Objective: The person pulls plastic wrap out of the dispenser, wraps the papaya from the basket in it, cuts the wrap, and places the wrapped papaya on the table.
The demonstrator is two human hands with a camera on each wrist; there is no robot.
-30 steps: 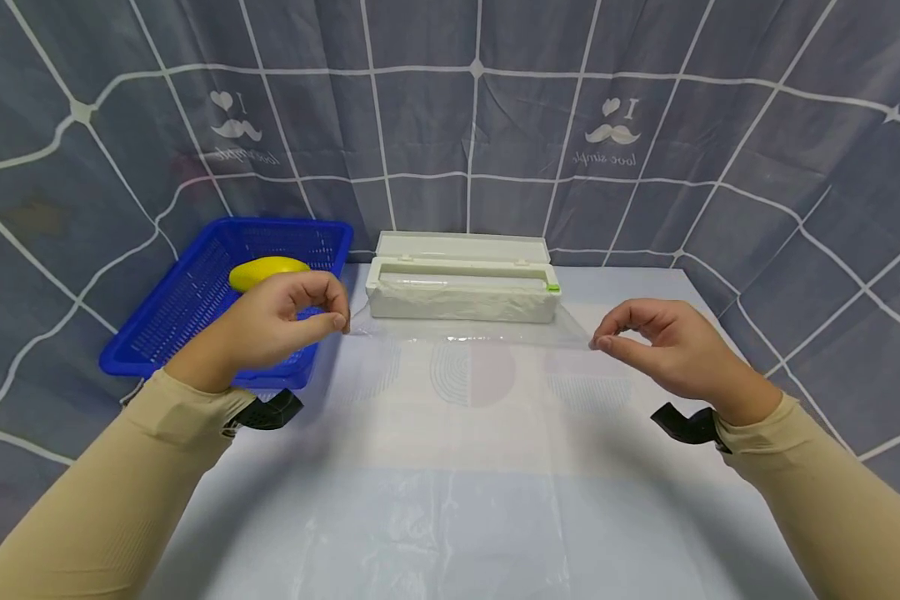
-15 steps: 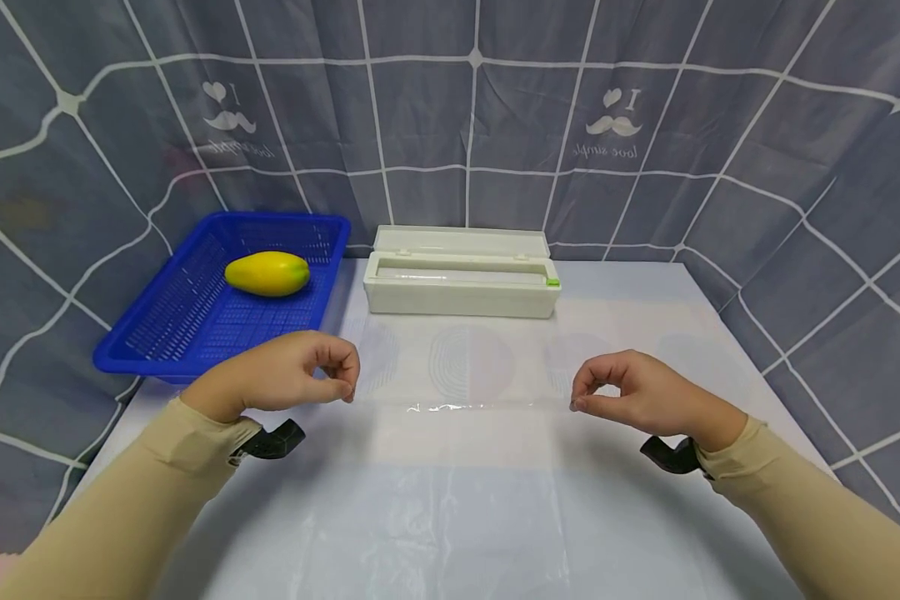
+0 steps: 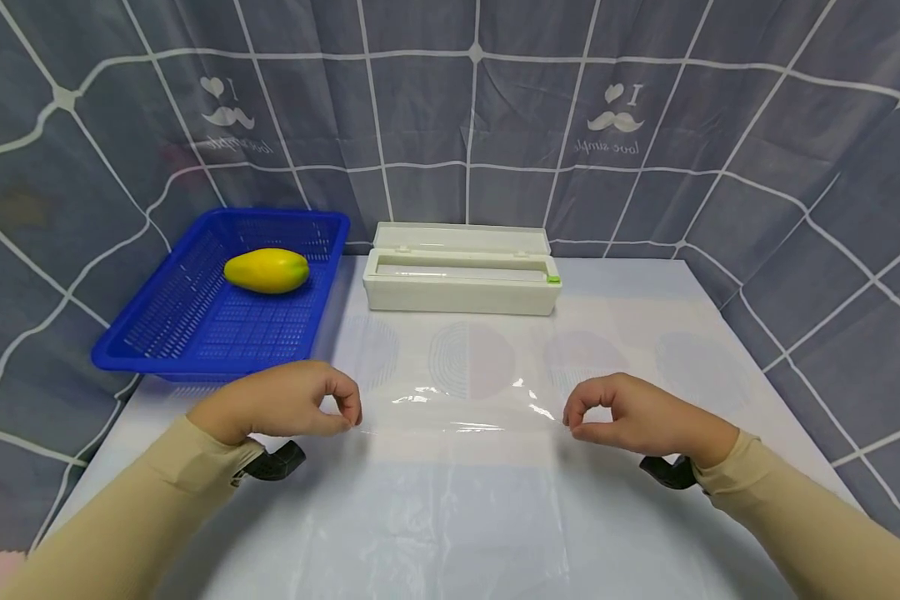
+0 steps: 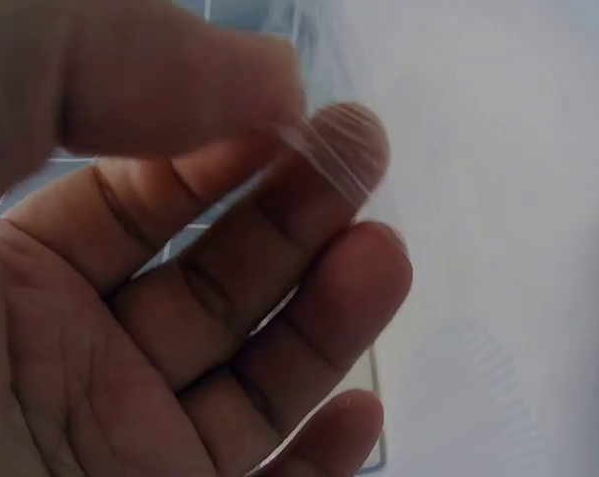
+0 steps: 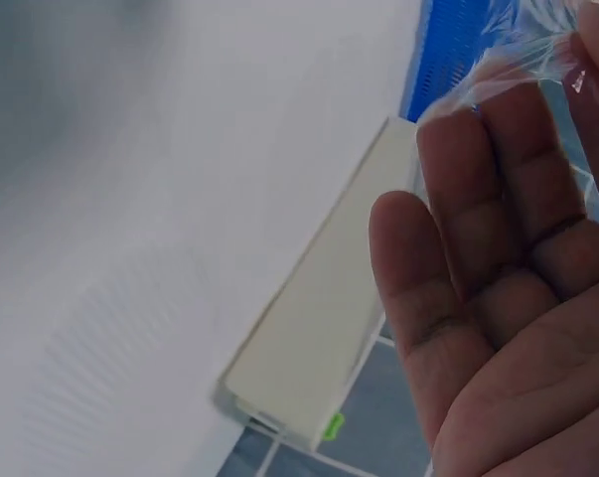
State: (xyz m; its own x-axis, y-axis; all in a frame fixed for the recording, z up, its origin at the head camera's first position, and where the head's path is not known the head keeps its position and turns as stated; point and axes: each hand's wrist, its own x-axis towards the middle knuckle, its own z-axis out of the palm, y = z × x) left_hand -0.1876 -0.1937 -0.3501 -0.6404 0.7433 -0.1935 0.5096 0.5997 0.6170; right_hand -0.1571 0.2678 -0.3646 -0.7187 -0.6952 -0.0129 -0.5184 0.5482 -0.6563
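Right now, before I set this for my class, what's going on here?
A person pinches clear film with the left hand and the right hand, holding it spread between them over the table. Beyond it stands a white box with its lid open; whether the film is joined to it, I can't tell. A yellow, fruit-like thing lies in the blue basket at the person's left.

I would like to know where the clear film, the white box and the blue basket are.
Clear film [image 3: 461, 410]: head view, middle of the sheet.
White box [image 3: 461, 296]: head view, middle of its front wall.
Blue basket [image 3: 165, 364]: head view, its near rim.
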